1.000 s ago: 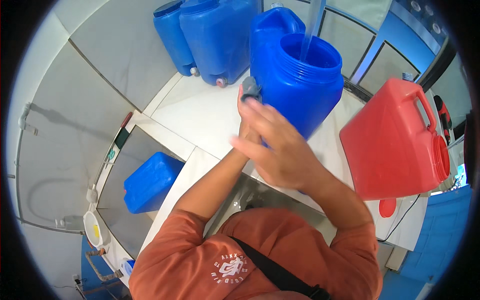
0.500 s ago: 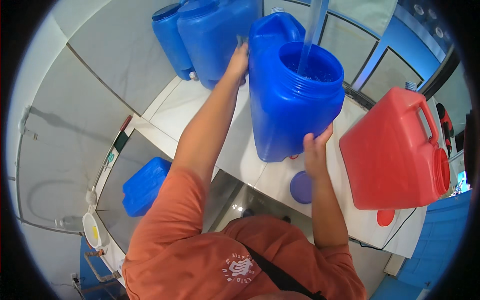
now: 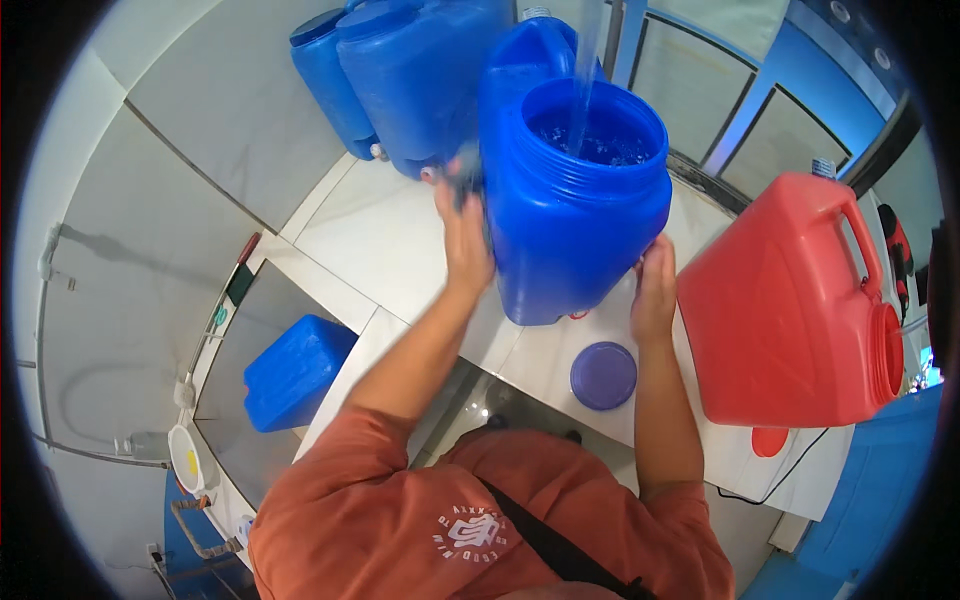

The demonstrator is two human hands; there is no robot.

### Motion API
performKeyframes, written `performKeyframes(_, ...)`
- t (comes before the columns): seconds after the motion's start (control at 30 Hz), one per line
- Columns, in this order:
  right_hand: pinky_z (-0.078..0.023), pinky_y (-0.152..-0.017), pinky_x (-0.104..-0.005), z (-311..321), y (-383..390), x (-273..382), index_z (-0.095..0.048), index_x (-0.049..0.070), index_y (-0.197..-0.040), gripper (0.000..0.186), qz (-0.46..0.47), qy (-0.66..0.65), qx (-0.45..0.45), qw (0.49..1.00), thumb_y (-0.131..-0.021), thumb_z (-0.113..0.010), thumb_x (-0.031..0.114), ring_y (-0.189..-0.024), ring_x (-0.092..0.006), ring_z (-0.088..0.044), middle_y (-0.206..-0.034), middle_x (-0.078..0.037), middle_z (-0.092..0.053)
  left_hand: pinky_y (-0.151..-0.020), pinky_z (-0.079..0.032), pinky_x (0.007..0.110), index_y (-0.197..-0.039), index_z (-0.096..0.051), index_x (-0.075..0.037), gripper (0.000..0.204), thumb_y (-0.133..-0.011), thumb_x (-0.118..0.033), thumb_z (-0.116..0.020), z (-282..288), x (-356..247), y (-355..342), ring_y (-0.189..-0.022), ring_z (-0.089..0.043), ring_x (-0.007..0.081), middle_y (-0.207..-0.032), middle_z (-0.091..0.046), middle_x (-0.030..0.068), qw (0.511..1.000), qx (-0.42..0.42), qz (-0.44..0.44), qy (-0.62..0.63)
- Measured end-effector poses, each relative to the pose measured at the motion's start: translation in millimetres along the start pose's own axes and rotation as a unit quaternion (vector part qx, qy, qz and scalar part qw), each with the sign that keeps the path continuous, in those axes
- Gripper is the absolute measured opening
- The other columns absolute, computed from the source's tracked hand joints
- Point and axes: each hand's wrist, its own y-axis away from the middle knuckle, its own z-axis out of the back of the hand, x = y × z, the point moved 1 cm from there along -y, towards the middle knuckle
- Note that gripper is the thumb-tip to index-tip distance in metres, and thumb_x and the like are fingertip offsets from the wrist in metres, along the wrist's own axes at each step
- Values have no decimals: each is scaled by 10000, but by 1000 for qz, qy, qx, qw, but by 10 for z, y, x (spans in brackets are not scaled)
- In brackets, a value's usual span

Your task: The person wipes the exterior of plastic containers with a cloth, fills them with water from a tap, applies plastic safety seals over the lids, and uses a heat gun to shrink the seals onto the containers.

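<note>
A large blue plastic water container (image 3: 570, 235) stands upright on the white-tiled counter. Its wide threaded mouth is uncapped, and a clear stream or tube runs down into the bubbling water inside. Against its left side my left hand (image 3: 465, 235) is closed on a small dark grey scrubbing pad (image 3: 464, 183), blurred by motion. Around the lower right edge of the container, my right hand (image 3: 654, 290) grips with its fingers partly hidden. A round purple-blue lid (image 3: 603, 376) lies on the counter just in front.
To the right stands a red container (image 3: 790, 310), with a red cap (image 3: 768, 441) by its base. More blue containers (image 3: 425, 85) stand at the back left. A smaller blue container (image 3: 298, 373) sits lower left, near a long-handled brush (image 3: 225, 300) and a white bowl (image 3: 187, 460).
My left hand has slid down the container's left side, toward me, with the pad. My right hand has shifted slightly right and up, and the blue container appears a little further left.
</note>
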Motion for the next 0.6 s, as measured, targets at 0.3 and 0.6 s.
performKeyframes(0.3, -484, -978, -385, 135, -1440, -605, -562, 44, -1374, 408, 97, 143, 138, 975, -986, -577, 168, -1084, -365, -657, -1342, -241, -610, -1221, -156, 453, -1514, -342, 55, 596, -1089, -357, -272, -176, -250, 363, -1497, -217, 377, -1604, -221, 254, 990, -18, -109, -93)
performKeyframes(0.6, -493, -957, -387, 178, -1600, -822, -591, 65, -1348, 406, -23, 358, 128, 925, -974, -595, 221, -1113, -344, -653, -1273, -239, -656, -1016, -474, 355, -1428, -471, -32, 509, -1087, -402, -394, 38, 624, -718, -1183, -573, 232, -1344, -566, 144, 968, 48, 186, 159)
